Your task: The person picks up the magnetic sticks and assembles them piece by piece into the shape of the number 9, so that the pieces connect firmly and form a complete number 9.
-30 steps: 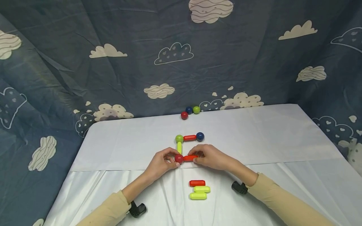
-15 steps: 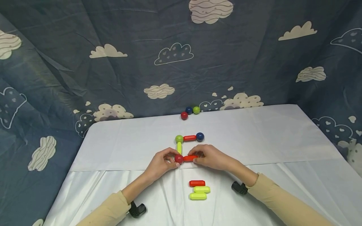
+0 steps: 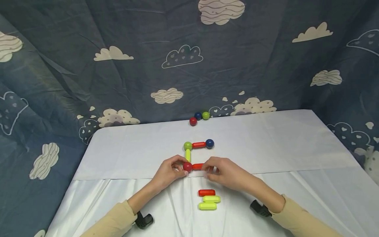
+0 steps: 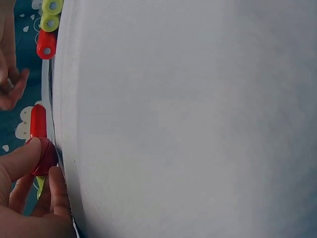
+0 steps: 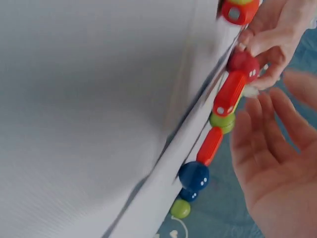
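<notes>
Between the thumb and fingers of my left hand (image 3: 168,171) is a red ball (image 3: 188,167), pinched on the white cloth. A red rod (image 3: 197,166) joins that ball on its right; its end has metal discs in the right wrist view. From the ball a yellow-green rod (image 3: 188,155) runs back to a green ball (image 3: 188,146). Another red rod (image 3: 198,144) links the green ball to a dark blue ball (image 3: 209,144). My right hand (image 5: 277,163) holds nothing, its fingers loose and apart from the near red rod's free end.
In front of the hands lie a loose red rod (image 3: 206,193) and two yellow-green rods (image 3: 207,206). At the table's back edge sit a red ball (image 3: 193,121), a blue ball (image 3: 198,116) and a green ball (image 3: 205,115). Behind them hangs a cloud-patterned curtain (image 3: 142,75).
My right hand has let go of the near red rod and moved back toward the right and the person. The left hand and the joined pieces stay where they were.
</notes>
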The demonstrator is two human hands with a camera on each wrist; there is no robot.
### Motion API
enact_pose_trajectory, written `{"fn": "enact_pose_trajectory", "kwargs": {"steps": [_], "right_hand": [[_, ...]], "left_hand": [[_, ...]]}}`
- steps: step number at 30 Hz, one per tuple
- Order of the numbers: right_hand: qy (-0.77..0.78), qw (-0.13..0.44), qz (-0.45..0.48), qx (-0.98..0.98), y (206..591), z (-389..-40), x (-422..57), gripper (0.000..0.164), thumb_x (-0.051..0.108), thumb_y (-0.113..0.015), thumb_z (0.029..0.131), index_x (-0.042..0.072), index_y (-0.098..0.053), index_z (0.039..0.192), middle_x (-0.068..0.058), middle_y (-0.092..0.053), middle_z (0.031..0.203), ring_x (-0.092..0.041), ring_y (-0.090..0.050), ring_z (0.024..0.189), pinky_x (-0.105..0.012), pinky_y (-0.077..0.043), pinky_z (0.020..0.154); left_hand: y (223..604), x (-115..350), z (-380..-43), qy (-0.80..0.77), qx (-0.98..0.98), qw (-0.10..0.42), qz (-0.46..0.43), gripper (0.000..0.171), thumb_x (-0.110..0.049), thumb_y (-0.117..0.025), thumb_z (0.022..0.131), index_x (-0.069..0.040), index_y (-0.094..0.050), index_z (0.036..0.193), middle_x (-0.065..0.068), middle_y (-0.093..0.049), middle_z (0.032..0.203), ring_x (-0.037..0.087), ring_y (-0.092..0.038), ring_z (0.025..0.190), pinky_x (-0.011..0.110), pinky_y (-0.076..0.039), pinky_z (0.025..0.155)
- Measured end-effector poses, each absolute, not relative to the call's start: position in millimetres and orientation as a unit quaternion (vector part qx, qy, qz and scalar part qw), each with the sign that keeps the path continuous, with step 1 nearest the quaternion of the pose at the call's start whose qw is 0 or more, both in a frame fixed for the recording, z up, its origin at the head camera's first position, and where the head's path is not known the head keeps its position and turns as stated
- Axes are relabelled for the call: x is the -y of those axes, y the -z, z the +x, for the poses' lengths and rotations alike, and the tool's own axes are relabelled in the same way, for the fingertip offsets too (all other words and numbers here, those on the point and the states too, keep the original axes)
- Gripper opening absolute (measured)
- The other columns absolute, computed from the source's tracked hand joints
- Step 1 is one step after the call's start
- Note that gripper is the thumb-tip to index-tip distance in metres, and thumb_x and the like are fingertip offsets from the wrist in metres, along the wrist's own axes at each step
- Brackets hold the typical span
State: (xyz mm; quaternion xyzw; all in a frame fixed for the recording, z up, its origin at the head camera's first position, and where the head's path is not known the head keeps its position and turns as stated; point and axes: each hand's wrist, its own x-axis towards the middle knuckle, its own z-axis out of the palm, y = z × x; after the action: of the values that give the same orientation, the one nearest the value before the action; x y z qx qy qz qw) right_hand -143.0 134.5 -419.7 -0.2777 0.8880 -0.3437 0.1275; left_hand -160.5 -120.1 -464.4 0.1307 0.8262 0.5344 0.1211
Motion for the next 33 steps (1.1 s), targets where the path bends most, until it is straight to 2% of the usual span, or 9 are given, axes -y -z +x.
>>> {"fn": "enact_pose_trajectory", "kwargs": {"steps": [4,8,12,20,28,33], "right_hand": [[0.348,0.201,-0.291,-0.868,421.8,-131.7,-135.1,0.019,0.022,-0.074,0.089,0.019,-0.070,0.108,0.016,-0.060,0.090,-0.009,-0.056,0.082,-0.027,-0.049,0.071],[0.343,0.233,-0.292,-0.862,426.8,-127.1,-131.5,0.017,0.024,-0.076,0.087,0.023,-0.071,0.103,0.016,-0.060,0.085,-0.008,-0.055,0.079,-0.026,-0.048,0.069],[0.341,0.235,-0.293,-0.862,430.4,-125.4,-127.8,0.017,0.021,-0.077,0.086,0.025,-0.072,0.102,0.016,-0.060,0.083,-0.007,-0.055,0.077,-0.025,-0.048,0.069],[0.336,0.231,-0.295,-0.865,431.5,-125.4,-128.2,0.017,0.019,-0.072,0.090,0.020,-0.072,0.107,0.017,-0.060,0.089,-0.006,-0.055,0.080,-0.025,-0.048,0.073],[0.408,0.225,-0.263,-0.845,430.2,-134.6,-141.5,0.027,0.018,-0.061,0.098,0.014,-0.065,0.125,0.010,-0.060,0.106,-0.015,-0.054,0.095,-0.031,-0.047,0.083],[0.438,0.200,-0.239,-0.843,429.5,-149.3,-149.5,0.026,0.011,-0.057,0.100,0.011,-0.063,0.125,0.000,-0.060,0.107,-0.021,-0.054,0.094,-0.032,-0.048,0.078]], "left_hand": [[465.1,120.1,-160.7,-0.534,-0.827,0.118,0.132,0.032,-0.009,-0.078,0.083,-0.015,-0.068,0.113,0.002,-0.063,0.080,0.017,-0.057,0.071,0.026,-0.040,0.063],[466.1,120.3,-161.3,-0.533,-0.828,0.114,0.131,0.032,-0.007,-0.078,0.083,-0.014,-0.068,0.113,0.003,-0.063,0.079,0.017,-0.057,0.072,0.026,-0.040,0.063],[466.7,120.2,-161.4,-0.532,-0.828,0.116,0.134,0.032,-0.007,-0.078,0.083,-0.014,-0.068,0.113,0.002,-0.063,0.079,0.017,-0.057,0.071,0.026,-0.040,0.062],[465.3,119.8,-160.4,-0.537,-0.825,0.120,0.132,0.032,-0.008,-0.078,0.083,-0.015,-0.068,0.113,0.002,-0.063,0.079,0.017,-0.057,0.071,0.025,-0.040,0.062],[464.2,119.8,-160.9,-0.532,-0.828,0.122,0.132,0.033,-0.009,-0.078,0.083,-0.016,-0.067,0.114,0.001,-0.063,0.082,0.017,-0.057,0.073,0.026,-0.041,0.063],[464.0,120.1,-161.0,-0.532,-0.828,0.123,0.128,0.034,-0.008,-0.078,0.083,-0.016,-0.067,0.114,0.001,-0.064,0.083,0.016,-0.057,0.075,0.027,-0.042,0.065]]}}
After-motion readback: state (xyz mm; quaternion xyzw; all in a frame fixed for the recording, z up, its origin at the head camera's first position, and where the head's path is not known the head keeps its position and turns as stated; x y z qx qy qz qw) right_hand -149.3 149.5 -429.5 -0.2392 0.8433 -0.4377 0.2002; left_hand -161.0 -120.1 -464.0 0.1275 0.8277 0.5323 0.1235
